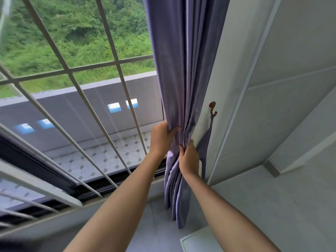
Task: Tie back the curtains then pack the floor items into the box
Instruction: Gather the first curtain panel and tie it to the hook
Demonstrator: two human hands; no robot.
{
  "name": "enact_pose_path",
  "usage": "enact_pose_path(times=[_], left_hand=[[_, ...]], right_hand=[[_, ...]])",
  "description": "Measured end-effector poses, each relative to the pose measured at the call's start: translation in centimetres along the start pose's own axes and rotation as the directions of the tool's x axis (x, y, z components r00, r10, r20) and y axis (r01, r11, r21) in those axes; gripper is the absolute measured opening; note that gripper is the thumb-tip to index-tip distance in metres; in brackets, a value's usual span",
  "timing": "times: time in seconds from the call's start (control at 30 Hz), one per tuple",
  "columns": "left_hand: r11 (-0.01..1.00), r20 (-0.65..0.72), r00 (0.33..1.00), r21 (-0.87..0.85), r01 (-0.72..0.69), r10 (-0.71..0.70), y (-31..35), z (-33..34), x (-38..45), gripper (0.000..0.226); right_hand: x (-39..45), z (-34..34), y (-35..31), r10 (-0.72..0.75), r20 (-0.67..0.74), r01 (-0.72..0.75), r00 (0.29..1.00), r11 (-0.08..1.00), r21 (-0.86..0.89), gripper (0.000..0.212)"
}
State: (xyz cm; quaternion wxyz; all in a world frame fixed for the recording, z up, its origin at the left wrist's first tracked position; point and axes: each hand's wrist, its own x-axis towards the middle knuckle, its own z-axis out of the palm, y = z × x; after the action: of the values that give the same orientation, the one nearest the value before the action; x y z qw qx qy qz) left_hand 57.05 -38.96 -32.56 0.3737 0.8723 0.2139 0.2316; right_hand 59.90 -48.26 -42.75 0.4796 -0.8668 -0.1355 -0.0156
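Note:
A purple curtain [183, 70] hangs gathered in folds against the white wall at the right of the window. My left hand [161, 137] grips the bunched folds from the left, thumb across the front. Just below it, my right hand [189, 157] pinches the same bunch from the right side. A small brown hook [212, 109] is fixed to the wall right of the curtain, and a purple tie-back strap [204, 144] hangs down from it behind my right hand. No box or floor items are in view.
A barred window [87, 99] fills the left, its sill [54, 222] running along the bottom left. White tiled walls [281, 106] meet at a corner on the right. A white edge of furniture [196, 240] shows at the bottom.

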Motion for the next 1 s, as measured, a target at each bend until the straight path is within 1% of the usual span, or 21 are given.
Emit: enact_pose_path(times=[0.03, 0.1, 0.13, 0.23, 0.3, 0.33, 0.4, 0.47, 0.5, 0.53, 0.6, 0.67, 0.7, 0.77, 0.87, 0.93, 1.0], left_hand=[[1.000, 0.004, 1.000, 0.002, 0.001, -0.001, 0.0, 0.0, 0.1, 0.034], [1.000, 0.026, 1.000, 0.003, 0.005, -0.006, -0.4, -0.2, 0.4, 0.034], [1.000, 0.043, 0.999, 0.006, 0.005, -0.005, -0.6, -0.2, 0.6, 0.035], [1.000, 0.091, 0.996, -0.003, 0.002, -0.002, -1.2, -0.5, 1.2, 0.042], [1.000, 0.110, 0.994, -0.005, 0.003, -0.002, -1.1, -0.5, 1.5, 0.047], [1.000, 0.119, 0.993, 0.002, 0.008, -0.008, -1.0, -0.5, 1.6, 0.048], [1.000, 0.144, 0.989, 0.017, 0.016, -0.019, -0.9, -0.5, 1.8, 0.043], [1.000, 0.172, 0.985, 0.015, 0.025, -0.027, -0.7, -0.4, 2.0, 0.035], [1.000, 0.177, 0.984, 0.010, 0.028, -0.029, -0.7, -0.4, 2.0, 0.032], [1.000, 0.177, 0.984, 0.005, 0.029, -0.029, -0.8, -0.4, 2.1, 0.030], [0.999, 0.168, 0.985, 0.004, 0.032, -0.032, -0.9, -0.2, 2.1, 0.030], [0.999, 0.158, 0.987, -0.008, 0.035, -0.033, -1.0, -0.2, 2.1, 0.029], [0.999, 0.155, 0.987, -0.015, 0.038, -0.035, -1.1, -0.3, 2.2, 0.029], [0.999, 0.151, 0.988, -0.015, 0.040, -0.037, -1.2, -0.3, 2.3, 0.030], [0.999, 0.151, 0.988, -0.025, 0.034, -0.030, -1.3, -0.2, 2.4, 0.029], [0.999, 0.154, 0.987, -0.027, 0.039, -0.035, -1.5, 0.0, 2.5, 0.030], [0.999, 0.146, 0.989, -0.015, 0.033, -0.031, -1.6, 0.0, 2.6, 0.031]], right_hand=[[0.0, 0.1, -0.1, 0.016, 0.014, -0.016, 1.000, 0.999, 0.029, 0.029], [0.2, 0.1, -0.3, 0.002, 0.034, -0.005, 0.999, 0.996, 0.091, 0.032], [0.3, -0.3, -0.3, -0.009, 0.055, 0.000, 0.998, 0.988, 0.152, 0.033], [0.6, -2.2, 0.2, -0.054, 0.135, 0.002, 0.989, 0.934, 0.357, 0.021], [1.5, -3.3, 1.2, -0.067, 0.122, 0.010, 0.990, 0.911, 0.413, 0.019], [2.1, -3.7, 1.7, -0.047, 0.090, 0.007, 0.995, 0.916, 0.400, 0.024], [4.0, -4.2, 2.9, 0.052, -0.049, -0.036, 0.997, 0.958, 0.284, 0.032], [6.3, -4.6, 3.9, 0.158, -0.178, -0.120, 0.971, 0.971, 0.206, 0.035], [7.6, -4.7, 4.4, 0.196, -0.199, -0.163, 0.960, 0.972, 0.170, 0.034], [8.9, -4.7, 5.0, 0.240, -0.188, -0.218, 0.953, 0.967, 0.131, 0.035], [11.3, -4.4, 6.0, 0.338, -0.095, -0.335, 0.936, 0.941, 0.050, 0.052], [12.8, -4.1, 6.5, 0.390, 0.001, -0.390, 0.921, 0.921, 0.001, 0.067], [13.3, -3.8, 6.7, 0.402, 0.032, -0.402, 0.915, 0.915, -0.003, 0.070], [14.1, -3.2, 7.2, 0.431, 0.071, -0.433, 0.900, 0.901, 0.014, 0.066], [14.7, -2.3, 7.9, 0.484, 0.098, -0.486, 0.869, 0.874, -0.007, 0.045], [14.7, -2.0, 8.2, 0.473, 0.101, -0.471, 0.875, 0.881, -0.051, 0.028], [14.5, -1.7, 8.3, 0.461, 0.112, -0.459, 0.880, 0.888, -0.044, 0.022]])
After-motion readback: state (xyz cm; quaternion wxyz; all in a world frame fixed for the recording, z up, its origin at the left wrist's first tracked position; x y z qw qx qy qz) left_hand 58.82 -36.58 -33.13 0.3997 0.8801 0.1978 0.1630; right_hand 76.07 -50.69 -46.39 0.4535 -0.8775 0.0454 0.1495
